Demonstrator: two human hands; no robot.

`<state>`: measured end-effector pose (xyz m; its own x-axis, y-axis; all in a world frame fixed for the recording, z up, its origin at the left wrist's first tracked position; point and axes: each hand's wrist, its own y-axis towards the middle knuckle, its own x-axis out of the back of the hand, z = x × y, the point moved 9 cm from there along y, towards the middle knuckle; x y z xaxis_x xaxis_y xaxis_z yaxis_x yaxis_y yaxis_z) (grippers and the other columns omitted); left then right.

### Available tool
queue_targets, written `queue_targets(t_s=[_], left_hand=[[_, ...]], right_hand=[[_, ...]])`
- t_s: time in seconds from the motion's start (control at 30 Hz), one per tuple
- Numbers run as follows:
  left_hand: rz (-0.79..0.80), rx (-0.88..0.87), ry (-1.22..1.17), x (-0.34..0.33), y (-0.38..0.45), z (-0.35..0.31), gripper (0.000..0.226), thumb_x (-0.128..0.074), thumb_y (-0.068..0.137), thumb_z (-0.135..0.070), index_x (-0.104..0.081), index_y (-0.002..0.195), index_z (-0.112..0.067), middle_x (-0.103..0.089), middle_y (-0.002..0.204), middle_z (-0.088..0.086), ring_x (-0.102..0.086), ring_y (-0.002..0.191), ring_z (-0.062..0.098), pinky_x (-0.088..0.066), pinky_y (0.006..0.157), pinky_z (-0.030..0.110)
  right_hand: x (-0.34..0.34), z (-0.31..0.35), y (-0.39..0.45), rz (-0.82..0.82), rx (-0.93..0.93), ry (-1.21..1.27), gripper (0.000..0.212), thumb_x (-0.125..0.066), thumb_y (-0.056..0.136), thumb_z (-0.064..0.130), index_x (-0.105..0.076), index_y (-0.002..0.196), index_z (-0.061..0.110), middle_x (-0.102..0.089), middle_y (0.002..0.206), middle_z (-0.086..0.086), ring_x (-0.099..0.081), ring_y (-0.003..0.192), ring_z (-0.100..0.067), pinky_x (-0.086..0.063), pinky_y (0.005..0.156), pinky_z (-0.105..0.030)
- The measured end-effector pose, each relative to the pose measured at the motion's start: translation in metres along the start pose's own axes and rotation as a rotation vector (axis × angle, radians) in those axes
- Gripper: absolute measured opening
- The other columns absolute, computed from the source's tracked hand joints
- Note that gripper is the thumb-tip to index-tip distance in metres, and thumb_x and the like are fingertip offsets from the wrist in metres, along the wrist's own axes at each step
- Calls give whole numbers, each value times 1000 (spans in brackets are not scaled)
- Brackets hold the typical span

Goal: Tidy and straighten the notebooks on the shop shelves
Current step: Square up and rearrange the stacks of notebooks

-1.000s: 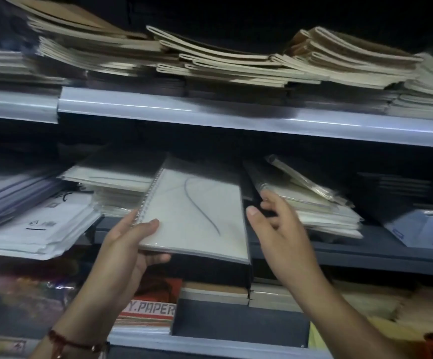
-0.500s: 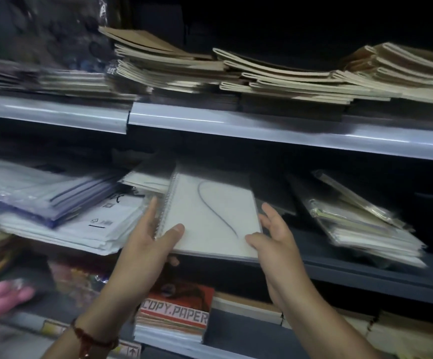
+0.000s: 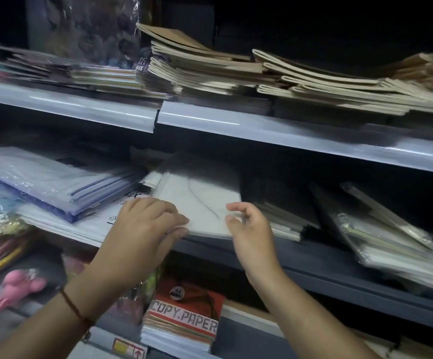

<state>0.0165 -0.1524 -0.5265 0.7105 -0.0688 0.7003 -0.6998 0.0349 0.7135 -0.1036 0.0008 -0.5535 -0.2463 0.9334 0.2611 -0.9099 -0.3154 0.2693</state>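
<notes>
Red copy-paper pack on bottom shelf, pink toy leftward.

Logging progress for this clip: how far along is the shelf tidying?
Early. In hand: the left hand grips the white spiral notebook at its near edge on the middle shelf; the right hand hovers open beside it. Left: the slanted wrapped stack and the fanned tan notebooks above.
</notes>
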Motion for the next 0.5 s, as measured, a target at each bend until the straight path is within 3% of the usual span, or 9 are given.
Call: queue_targets(t_s=[0.07, 0.13, 0.17, 0.23, 0.33, 0.5], left_hand=[[-55, -2, 32, -1, 3, 6, 33, -51, 93, -45, -76, 99, -26, -68, 100, -8, -61, 93, 21, -37, 84, 35], [-96, -16, 76, -5, 6, 13, 30, -53, 93, -40, -76, 100, -23, -69, 101, -5, -62, 93, 22, -39, 83, 37], [-117, -24, 88, -6, 7, 16, 28, -54, 94, -37, -76, 100, -20, -70, 102, -3, -63, 93, 24, -41, 83, 38], [-150, -36, 101, -10, 12, 21, 24, -57, 95, -32, -75, 101, -16, -70, 101, 0, -64, 92, 26, -44, 82, 40], [-148, -28, 133, -20, 21, 28, 25, -55, 97, -29, -74, 102, -14, -70, 102, 2, -64, 91, 27, -45, 85, 41], [-63, 37, 193, -39, 35, 45, 37, -47, 97, -36, -71, 112, -13, -70, 114, 6, -64, 108, 30, -40, 103, 49]], right_hand=[[-12, 3, 3, 80, 107, -266, 24, -56, 98, 39, -64, 119, 30, -52, 140, 11, -41, 135, -7, -33, 93, -4], [-25, 3, 1, 177, 213, -563, 51, -49, 95, 59, -52, 139, 33, -22, 162, 7, -11, 151, -13, -25, 118, -30], [-28, 7, -1, 178, 281, -698, 59, -45, 94, 64, -46, 145, 34, -16, 164, 7, -5, 152, -16, -19, 122, -39], [-34, 19, -1, 143, 436, -869, 58, -45, 97, 57, -39, 150, 31, -27, 158, 5, -15, 148, -19, -20, 122, -43], [-42, 20, 13, 138, 506, -920, 50, -47, 102, 32, -38, 150, 23, -43, 147, 2, -35, 136, -21, -29, 115, -38], [-57, 13, 41, 150, 496, -931, 52, -43, 105, 28, -32, 154, 17, -39, 153, -2, -32, 141, -22, -28, 116, -38]])
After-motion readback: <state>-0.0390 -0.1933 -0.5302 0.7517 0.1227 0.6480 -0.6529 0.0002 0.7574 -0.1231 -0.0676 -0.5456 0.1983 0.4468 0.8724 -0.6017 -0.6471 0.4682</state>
